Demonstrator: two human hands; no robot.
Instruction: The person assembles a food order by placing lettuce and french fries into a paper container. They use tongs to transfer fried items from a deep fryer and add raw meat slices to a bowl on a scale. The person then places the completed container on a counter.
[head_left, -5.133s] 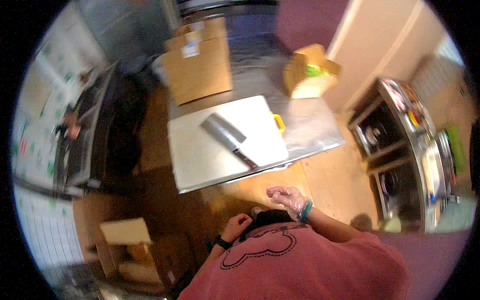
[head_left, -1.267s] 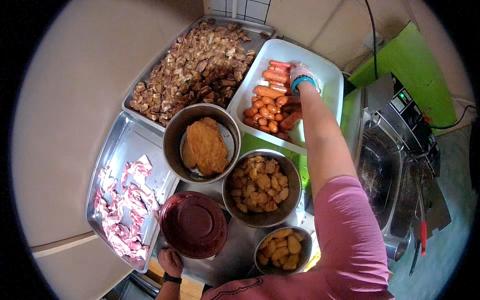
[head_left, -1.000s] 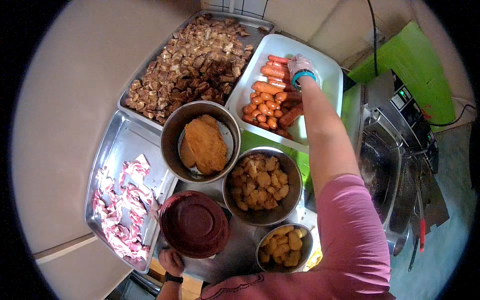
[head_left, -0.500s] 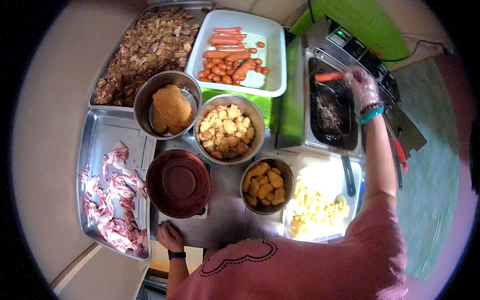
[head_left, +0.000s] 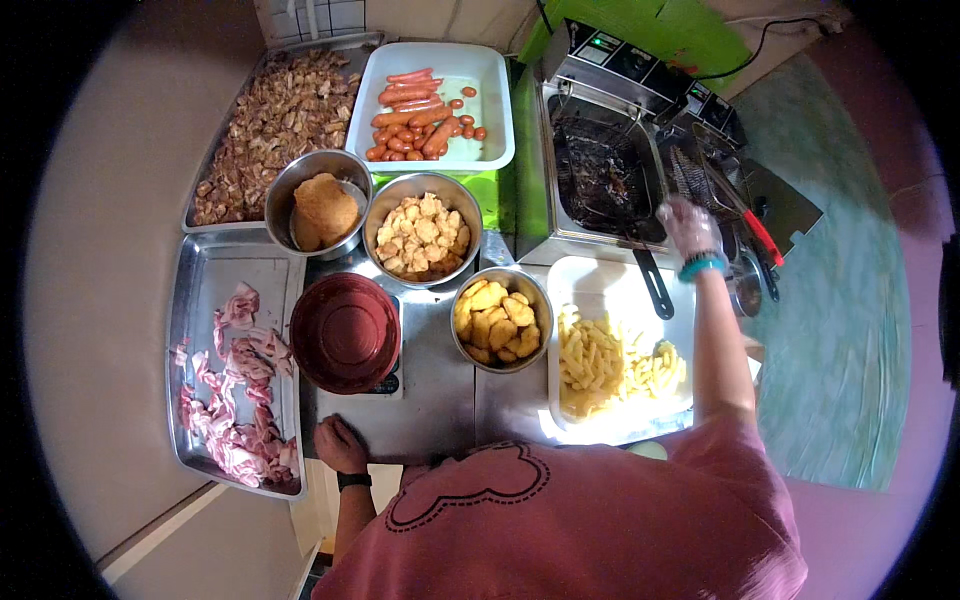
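My right hand (head_left: 690, 226), in a clear plastic glove, is beside the near right corner of the deep fryer (head_left: 548, 195). Its fingers look loosely apart, with nothing visible in them. Dark oil and a wire basket (head_left: 600, 172) fill the fryer; the basket's black handle (head_left: 654, 284) reaches over a white tray (head_left: 560, 395) of pale fries (head_left: 600, 365). Bare and curled closed, my left hand (head_left: 340, 445) rests at the counter's near edge, below a dark red bowl (head_left: 345, 335). Sausages (head_left: 415, 100) lie in a white tub (head_left: 495, 150) at the back.
Steel bowls hold orange crumbs (head_left: 325, 212), fried chunks (head_left: 423, 235) and nuggets (head_left: 498, 322). On the left are a tray of raw meat strips (head_left: 240, 400) and a tray of browned meat pieces (head_left: 285, 130). Red-handled tongs (head_left: 762, 237) lie right of the fryer.
My right hand has come back from over the fryer toward its near right corner, and the sausage it held is gone from it. My left hand stays at the counter edge. The view has shifted.
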